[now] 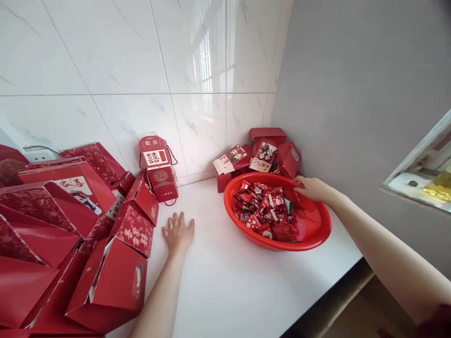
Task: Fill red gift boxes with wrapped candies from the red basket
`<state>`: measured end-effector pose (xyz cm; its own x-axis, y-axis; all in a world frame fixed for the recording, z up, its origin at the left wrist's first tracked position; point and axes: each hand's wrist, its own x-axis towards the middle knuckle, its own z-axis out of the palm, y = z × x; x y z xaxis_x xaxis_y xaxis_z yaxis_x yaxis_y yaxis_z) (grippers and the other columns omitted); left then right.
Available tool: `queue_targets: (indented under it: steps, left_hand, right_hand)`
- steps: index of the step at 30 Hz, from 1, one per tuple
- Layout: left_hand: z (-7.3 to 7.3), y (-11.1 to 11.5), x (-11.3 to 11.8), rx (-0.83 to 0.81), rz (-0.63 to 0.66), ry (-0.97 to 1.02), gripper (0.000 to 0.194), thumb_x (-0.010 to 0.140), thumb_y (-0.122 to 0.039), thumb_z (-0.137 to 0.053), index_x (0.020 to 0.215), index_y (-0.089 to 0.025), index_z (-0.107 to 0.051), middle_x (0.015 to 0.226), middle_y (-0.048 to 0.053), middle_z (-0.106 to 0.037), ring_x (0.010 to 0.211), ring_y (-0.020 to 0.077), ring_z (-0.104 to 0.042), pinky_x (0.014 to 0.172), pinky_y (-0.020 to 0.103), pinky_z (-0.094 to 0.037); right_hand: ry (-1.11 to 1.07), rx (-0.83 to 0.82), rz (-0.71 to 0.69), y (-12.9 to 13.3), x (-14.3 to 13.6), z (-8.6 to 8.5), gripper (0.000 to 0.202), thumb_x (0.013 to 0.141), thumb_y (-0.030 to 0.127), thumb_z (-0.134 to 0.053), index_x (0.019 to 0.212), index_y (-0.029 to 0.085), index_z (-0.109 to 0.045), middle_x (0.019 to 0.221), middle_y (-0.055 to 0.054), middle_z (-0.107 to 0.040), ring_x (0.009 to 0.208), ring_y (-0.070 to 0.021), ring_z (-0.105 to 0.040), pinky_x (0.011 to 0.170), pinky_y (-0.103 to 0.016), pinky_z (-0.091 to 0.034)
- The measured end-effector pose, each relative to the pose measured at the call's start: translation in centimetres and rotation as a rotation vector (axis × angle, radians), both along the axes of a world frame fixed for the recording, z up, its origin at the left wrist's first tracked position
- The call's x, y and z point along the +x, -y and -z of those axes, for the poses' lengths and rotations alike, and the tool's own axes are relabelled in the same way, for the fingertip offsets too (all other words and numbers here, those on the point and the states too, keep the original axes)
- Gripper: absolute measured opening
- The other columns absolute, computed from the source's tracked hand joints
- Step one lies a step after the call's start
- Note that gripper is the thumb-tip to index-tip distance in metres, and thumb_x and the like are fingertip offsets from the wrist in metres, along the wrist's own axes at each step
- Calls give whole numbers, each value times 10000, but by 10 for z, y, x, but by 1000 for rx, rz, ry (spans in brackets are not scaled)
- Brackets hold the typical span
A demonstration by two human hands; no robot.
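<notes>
My left hand (pixel 179 233) lies flat on the white tabletop (pixel 207 277) with its fingers spread, holding nothing. Just beyond it stand small red gift boxes (pixel 162 180) with cords, one on top of another. My right hand (pixel 312 188) is at the far right rim of a red plastic basket (pixel 319 234), its fingers curled over the edge. Inside the basket, mostly toward its left side, is a heap of red-wrapped candies (pixel 264 209). The fingertips of my right hand are partly hidden, and I see no candy in them.
Many red cardboard gift boxes (pixel 105 277) crowd the left side of the table. More red boxes (pixel 266 152) sit in the back corner behind the basket. A tiled wall (pixel 197 136) bounds the back, a grey wall (pixel 338 117) the right. The table's front edge runs at lower right.
</notes>
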<state>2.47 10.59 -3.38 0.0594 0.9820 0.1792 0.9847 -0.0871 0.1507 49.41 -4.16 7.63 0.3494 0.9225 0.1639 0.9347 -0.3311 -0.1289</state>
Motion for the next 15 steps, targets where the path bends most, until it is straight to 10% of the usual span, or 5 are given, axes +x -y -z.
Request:
queue_targets:
  steps: [6, 15]
  left_hand:
    - [1, -1, -1, -3, 18, 13, 653, 955, -529, -290, 1507, -187, -348, 1599, 122, -261, 1480, 337, -209, 1171, 589, -165]
    - [1, 2, -4, -32, 62, 100, 637, 941, -497, -357, 1482, -163, -388, 1595, 152, -255, 1485, 357, -184, 1180, 599, -109]
  right_hand:
    - [151, 145, 154, -42, -27, -22, 474, 957, 397, -447, 1345, 132, -389, 1066, -177, -675, 933, -324, -670, 724, -377, -470]
    - [247, 236, 124, -63, -61, -58, 221, 954, 258, -446, 1115, 149, -550, 1107, -175, -640, 947, -277, -641, 707, -333, -430]
